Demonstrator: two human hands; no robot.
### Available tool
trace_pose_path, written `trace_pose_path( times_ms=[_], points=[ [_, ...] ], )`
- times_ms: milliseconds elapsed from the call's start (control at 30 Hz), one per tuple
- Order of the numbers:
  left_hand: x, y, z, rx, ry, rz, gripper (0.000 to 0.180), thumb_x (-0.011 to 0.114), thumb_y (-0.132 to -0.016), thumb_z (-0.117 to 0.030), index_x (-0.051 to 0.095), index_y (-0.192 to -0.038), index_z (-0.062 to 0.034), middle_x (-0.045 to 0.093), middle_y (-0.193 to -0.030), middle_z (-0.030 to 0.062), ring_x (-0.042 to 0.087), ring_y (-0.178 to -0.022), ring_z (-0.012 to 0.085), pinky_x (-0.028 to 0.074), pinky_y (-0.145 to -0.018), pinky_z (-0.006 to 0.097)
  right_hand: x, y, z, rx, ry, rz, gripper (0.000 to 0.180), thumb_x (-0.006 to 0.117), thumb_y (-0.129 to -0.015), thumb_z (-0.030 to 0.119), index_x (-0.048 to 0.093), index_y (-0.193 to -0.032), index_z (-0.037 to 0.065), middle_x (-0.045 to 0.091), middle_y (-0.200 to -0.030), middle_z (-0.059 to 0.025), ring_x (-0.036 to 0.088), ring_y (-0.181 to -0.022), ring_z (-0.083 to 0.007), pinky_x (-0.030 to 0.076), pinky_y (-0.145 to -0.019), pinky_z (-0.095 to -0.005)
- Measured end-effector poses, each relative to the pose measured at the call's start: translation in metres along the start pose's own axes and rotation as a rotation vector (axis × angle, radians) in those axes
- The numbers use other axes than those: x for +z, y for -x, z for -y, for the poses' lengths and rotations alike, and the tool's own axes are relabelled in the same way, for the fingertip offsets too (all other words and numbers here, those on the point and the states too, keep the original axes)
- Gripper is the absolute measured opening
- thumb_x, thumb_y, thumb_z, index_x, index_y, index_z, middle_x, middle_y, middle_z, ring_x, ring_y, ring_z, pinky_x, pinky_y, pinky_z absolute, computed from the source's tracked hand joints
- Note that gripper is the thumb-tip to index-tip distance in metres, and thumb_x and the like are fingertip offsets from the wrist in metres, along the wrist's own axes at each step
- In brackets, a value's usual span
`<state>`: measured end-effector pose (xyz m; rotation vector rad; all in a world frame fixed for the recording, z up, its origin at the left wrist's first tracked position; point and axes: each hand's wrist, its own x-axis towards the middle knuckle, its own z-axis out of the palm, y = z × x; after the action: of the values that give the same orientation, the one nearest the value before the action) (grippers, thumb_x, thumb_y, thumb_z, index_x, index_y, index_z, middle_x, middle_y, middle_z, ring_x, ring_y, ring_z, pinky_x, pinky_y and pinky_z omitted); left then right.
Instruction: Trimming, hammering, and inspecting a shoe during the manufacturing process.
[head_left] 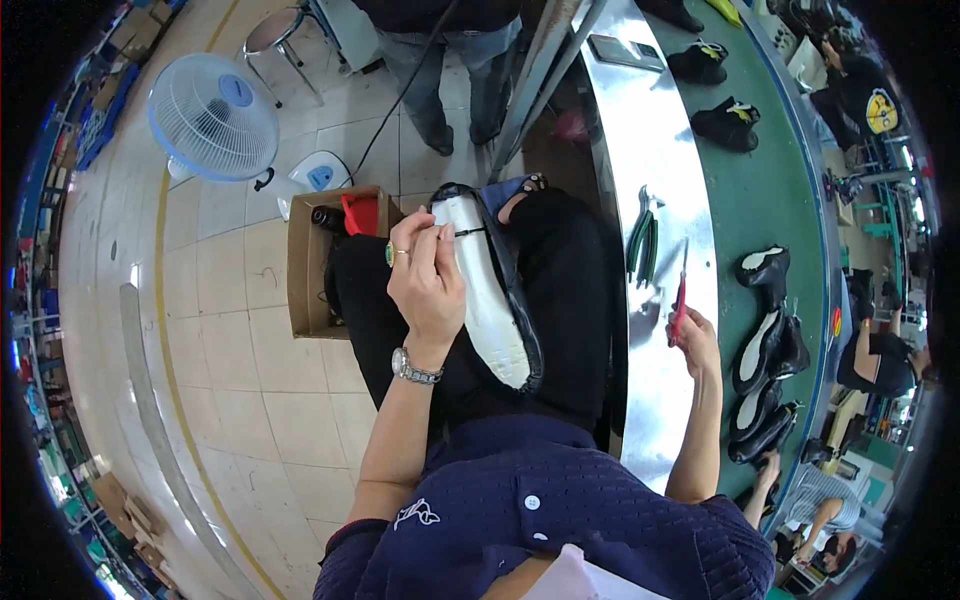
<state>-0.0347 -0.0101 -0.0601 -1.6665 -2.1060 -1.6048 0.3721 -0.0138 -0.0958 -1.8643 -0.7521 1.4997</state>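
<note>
A black shoe upper on a last [487, 290] lies across my lap, its white underside facing up. Near its far end, a short black strip [469, 232] crosses the white surface. My left hand [428, 285] is over the shoe's left edge, fingers pinched together at the strip's end. In my right hand [695, 340] is a pair of scissors [682, 290] with red handles, held over the metal bench with the blades pointing away from me. Pliers with dark green handles [643, 240] lie on the bench just beyond the scissors.
The shiny metal bench [655, 400] runs along my right, beside a green conveyor belt [735, 205] carrying several black shoes [765, 345]. A phone [625, 52] rests at the bench's far end. On my left are a cardboard box [305, 280] and a fan [215, 115]. Someone's legs [445, 85] stand ahead.
</note>
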Motion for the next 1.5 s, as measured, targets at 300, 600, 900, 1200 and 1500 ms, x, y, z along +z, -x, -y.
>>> trace_pose_path(
  times_ms=[300, 600, 900, 1200, 1500],
  points=[
    [0.003, 0.003, 0.001, -0.012, 0.101, -0.023, 0.01, 0.061, -0.091, -0.005, 0.063, -0.09, 0.0048, 0.061, -0.096, 0.0133, 0.061, -0.081, 0.0268, 0.05, -0.072, 0.033, 0.143, 0.127, 0.079, 0.052, 0.015, 0.916, 0.086, 0.077, -0.068, 0.064, 0.053, -0.121, 0.002, 0.043, -0.073, 0.007, 0.045, -0.061, -0.0025, 0.035, -0.053, -0.0158],
    [0.002, 0.002, 0.0, 0.016, 0.126, 0.021, 0.007, 0.061, -0.09, -0.002, 0.063, -0.09, 0.0047, 0.06, -0.097, 0.014, 0.064, -0.091, 0.0299, 0.051, -0.076, 0.035, 0.192, 0.122, 0.083, 0.091, 0.143, 0.801, 0.062, 0.042, -0.092, 0.066, 0.055, -0.082, 0.006, 0.045, -0.052, 0.0033, 0.046, -0.041, -0.0073, 0.035, -0.039, -0.0201],
    [-0.005, -0.002, 0.002, 0.235, 0.0, -0.015, 0.002, 0.062, -0.087, -0.001, 0.061, -0.088, -0.0015, 0.062, -0.078, 0.0108, 0.063, -0.086, 0.0291, 0.049, -0.075, 0.037, 0.168, 0.125, 0.05, -0.138, 0.186, 0.537, 0.027, 0.062, -0.093, 0.03, 0.057, -0.086, 0.004, 0.051, -0.062, 0.0027, 0.049, -0.052, -0.0061, 0.038, -0.046, -0.0219],
    [-0.001, -0.005, -0.004, -0.235, 0.354, -0.057, 0.018, 0.05, -0.101, -0.016, 0.054, -0.093, -0.0005, 0.06, -0.071, 0.0049, 0.049, -0.05, 0.0048, 0.038, -0.047, 0.02, 0.048, 0.052, -0.003, -0.285, 0.925, -0.456, 0.046, 0.065, -0.09, 0.034, 0.063, -0.119, -0.002, 0.067, -0.08, -0.0102, 0.06, -0.068, -0.0153, 0.047, -0.062, -0.0298],
    [-0.035, -0.093, -0.034, 0.15, 0.369, -0.569, 0.019, 0.045, -0.102, -0.018, 0.044, -0.098, 0.0002, 0.062, -0.075, 0.0146, 0.048, -0.046, 0.009, 0.036, -0.042, 0.018, 0.037, 0.039, -0.018, -0.57, 1.082, -0.565, 0.043, 0.064, -0.09, 0.022, 0.058, -0.124, -0.002, 0.056, -0.122, -0.0198, 0.056, -0.114, -0.0342, 0.045, -0.097, -0.0421]
  ],
)
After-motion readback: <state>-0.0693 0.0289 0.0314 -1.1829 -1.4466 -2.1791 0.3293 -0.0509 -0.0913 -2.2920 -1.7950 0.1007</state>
